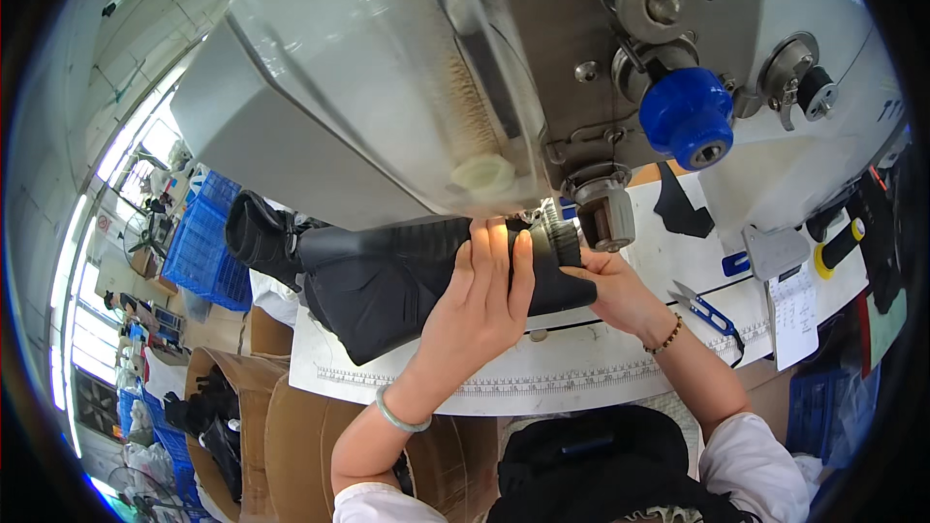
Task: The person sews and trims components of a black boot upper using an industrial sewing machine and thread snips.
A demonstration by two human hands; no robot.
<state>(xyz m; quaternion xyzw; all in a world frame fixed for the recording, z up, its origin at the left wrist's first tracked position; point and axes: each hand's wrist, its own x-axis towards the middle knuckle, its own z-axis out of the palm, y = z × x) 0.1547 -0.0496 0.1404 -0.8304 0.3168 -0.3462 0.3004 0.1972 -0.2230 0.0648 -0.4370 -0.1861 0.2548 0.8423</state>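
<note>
A black leather-like piece point(373, 276) with stitched, ribbed sections lies on the white table under the head of a sewing machine point(339, 87). My left hand point(489, 300) rests flat on top of it, fingers stretched toward the lit needle area. Just right of the machine's roller wheel point(554, 232), my right hand point(620, 289) pinches the piece's right end, thumb on top and some fingers hidden behind. The needle itself cannot be made out. At the piece's left end is a black shoe-shaped part point(260, 237); whether they are joined, I cannot tell.
Thread snips point(707, 310) lie right of my right hand, near a yellow-ended thread spool point(841, 250) and a paper slip point(794, 315). A black cut piece point(681, 205) sits behind. Cardboard boxes point(262, 426) and a blue crate point(205, 247) stand left. A ruler strip point(542, 380) follows the table's front edge.
</note>
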